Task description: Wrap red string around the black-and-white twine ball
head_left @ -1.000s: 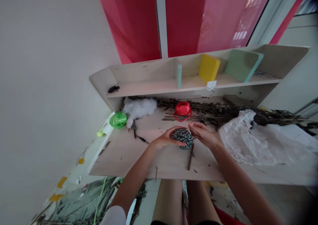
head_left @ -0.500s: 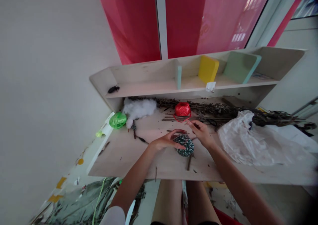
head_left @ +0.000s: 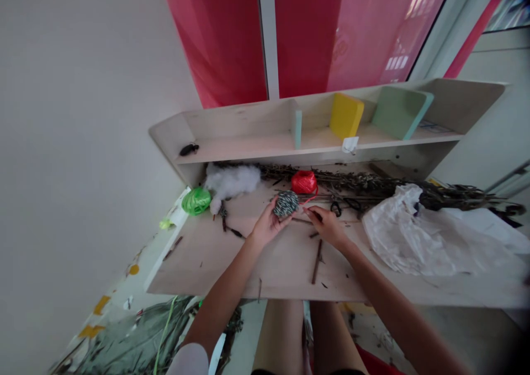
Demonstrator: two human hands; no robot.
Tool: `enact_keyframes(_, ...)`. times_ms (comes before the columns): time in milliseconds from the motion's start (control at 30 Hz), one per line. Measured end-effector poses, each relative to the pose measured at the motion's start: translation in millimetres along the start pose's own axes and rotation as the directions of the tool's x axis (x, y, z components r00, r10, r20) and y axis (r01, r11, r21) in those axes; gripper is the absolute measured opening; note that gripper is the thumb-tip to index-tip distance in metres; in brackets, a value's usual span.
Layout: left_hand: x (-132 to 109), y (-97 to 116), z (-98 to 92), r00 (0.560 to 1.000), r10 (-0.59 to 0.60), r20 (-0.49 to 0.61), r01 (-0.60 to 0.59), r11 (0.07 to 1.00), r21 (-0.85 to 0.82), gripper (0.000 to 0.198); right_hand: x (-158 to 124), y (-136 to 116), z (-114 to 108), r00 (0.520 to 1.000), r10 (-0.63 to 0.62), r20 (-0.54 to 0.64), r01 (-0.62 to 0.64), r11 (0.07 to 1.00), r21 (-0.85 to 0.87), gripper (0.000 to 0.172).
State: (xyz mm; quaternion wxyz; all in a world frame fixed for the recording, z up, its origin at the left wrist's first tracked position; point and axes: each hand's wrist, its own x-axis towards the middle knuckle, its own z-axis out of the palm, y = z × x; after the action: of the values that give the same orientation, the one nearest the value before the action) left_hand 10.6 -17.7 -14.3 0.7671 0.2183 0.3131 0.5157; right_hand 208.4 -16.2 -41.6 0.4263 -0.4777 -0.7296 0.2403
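Note:
My left hand (head_left: 267, 224) is wrapped round a ball of dark green and white twine (head_left: 285, 204), lifted above the desk. My right hand (head_left: 327, 224) is just right of the ball, its thumb and fingers pinched together. Whatever lies in that pinch is too small to make out. A red strand (head_left: 310, 197) runs down from the red roll of plastic string (head_left: 304, 182) and passes close by my right fingertips and the ball. Scissors (head_left: 335, 208) lie beside my right hand, partly hidden by it. A brown twig (head_left: 317, 262) rests on the desk below my hands.
White stuffing (head_left: 234, 180) and a green roll of string (head_left: 196, 201) sit at the left. Dried stalks (head_left: 372, 183) stretch along the back under the shelf (head_left: 248, 146). A crumpled white plastic bag (head_left: 418, 237) covers the right side of the desk (head_left: 199, 270).
My left hand has picked the twine ball up off the desk and moved it away from me, turning palm up. My right hand has shifted slightly left and nearer to me, uncovering the scissors.

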Motion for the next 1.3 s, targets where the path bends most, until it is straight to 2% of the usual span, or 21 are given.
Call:
enact_keyframes(100, 3, 14, -3.6, 0.990, 0.043, -0.132, -0.071, 0.975, -0.212, 0.046, -2, -2, 1, 0.998, -0.029, 0.051, 0.030, 0.999, -0.024, 0.038)
enact_keyframes(200, 4, 26, -8.8, 0.966, 0.066, -0.252, -0.149, 0.934, -0.326, 0.051, -3, -9, 1, 0.996, -0.029, 0.086, 0.029, 1.000, -0.002, 0.040)
enact_keyframes(300, 4, 29, -10.5, 0.941, 0.084, -0.328, -0.201, 0.918, -0.342, 0.045, -4, -16, -1, 0.994, -0.018, 0.108, 0.012, 0.999, 0.049, 0.042)
enact_keyframes(500, 8, 19, -5.8, 0.920, 0.128, -0.371, -0.232, 0.940, -0.251, 0.040, -6, -26, -6, 0.982, -0.013, 0.186, -0.015, 0.988, 0.151, 0.045)
enact_keyframes(700, 12, 20, -18.0, 0.971, 0.044, -0.235, -0.143, 0.894, -0.425, 0.052, -8, -27, -5, 0.963, 0.015, 0.271, -0.064, 0.982, 0.175, 0.045)
enact_keyframes(800, 12, 23, -23.2, 0.979, 0.006, -0.203, -0.105, 0.870, -0.482, 0.051, -9, -29, -5, 0.953, 0.017, 0.302, -0.076, 0.980, 0.184, 0.045)
enact_keyframes(933, 9, 23, -22.7, 0.995, 0.007, -0.098, -0.057, 0.856, -0.515, 0.049, -10, -34, -6, 0.941, 0.005, 0.339, -0.077, 0.977, 0.200, 0.045)
enact_keyframes(1033, 9, 22, -19.0, 0.996, 0.020, -0.089, -0.059, 0.886, -0.459, 0.049, -11, -37, -7, 0.936, 0.005, 0.352, -0.090, 0.970, 0.225, 0.044)
enact_keyframes(1100, 12, 20, -16.1, 0.988, 0.025, -0.154, -0.080, 0.930, -0.359, 0.049, -11, -38, -8, 0.933, 0.008, 0.359, -0.101, 0.965, 0.242, 0.043)
enact_keyframes(1167, 16, 15, -13.7, 0.961, 0.053, -0.270, -0.115, 0.968, -0.221, 0.046, -11, -40, -9, 0.932, 0.006, 0.363, -0.107, 0.960, 0.259, 0.042)
enact_keyframes(1233, 20, 7, -12.0, 0.920, 0.132, -0.369, -0.163, 0.985, -0.053, 0.041, -12, -40, -9, 0.932, 0.007, 0.362, -0.115, 0.954, 0.276, 0.041)
enact_keyframes(1300, 22, -1, -10.7, 0.893, 0.247, -0.377, -0.208, 0.968, 0.142, 0.043, -12, -40, -9, 0.935, 0.011, 0.355, -0.124, 0.946, 0.298, 0.040)
